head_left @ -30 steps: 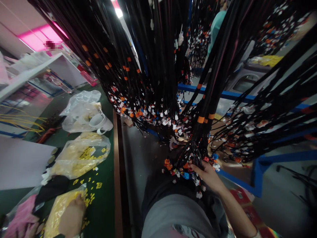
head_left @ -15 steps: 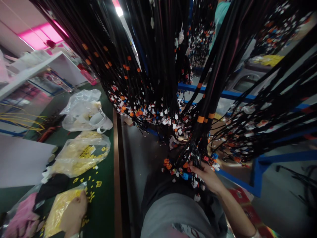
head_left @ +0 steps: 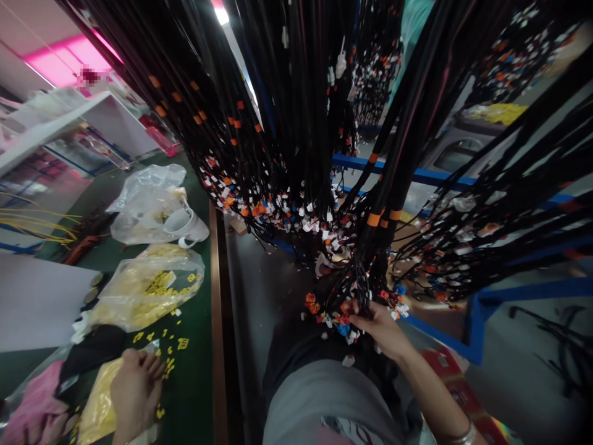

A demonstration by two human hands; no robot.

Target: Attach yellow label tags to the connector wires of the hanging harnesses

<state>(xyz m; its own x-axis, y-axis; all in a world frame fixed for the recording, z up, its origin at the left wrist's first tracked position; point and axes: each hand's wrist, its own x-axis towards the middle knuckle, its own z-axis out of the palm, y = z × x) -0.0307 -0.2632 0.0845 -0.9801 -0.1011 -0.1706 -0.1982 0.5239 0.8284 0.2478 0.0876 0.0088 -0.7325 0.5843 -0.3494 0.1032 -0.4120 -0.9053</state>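
Many black cables hang from above, their ends tipped with small white, orange and blue connectors. My right hand (head_left: 382, 327) is closed around the lower end of one cable bundle (head_left: 365, 272) marked with orange tape bands, among its coloured connectors. My left hand (head_left: 134, 389) rests at the bottom left on a clear bag of small yellow parts (head_left: 97, 408) on the green table (head_left: 194, 371). Its fingers are curled together at the bag's opening; what they pinch is hidden. Loose yellow parts (head_left: 169, 358) lie scattered beside it.
A second bag of yellow parts (head_left: 148, 287), a crumpled clear bag (head_left: 146, 198) and a white mug (head_left: 188, 225) lie further back on the table. A white board (head_left: 41, 303) sits left. Blue metal frame rails (head_left: 472, 309) run behind the cables. A person in teal (head_left: 412, 25) stands far behind.
My left hand has drawn back out of the yellow-parts bag toward me. My right hand has shifted slightly left and up on the cable ends. The view tilted a little.
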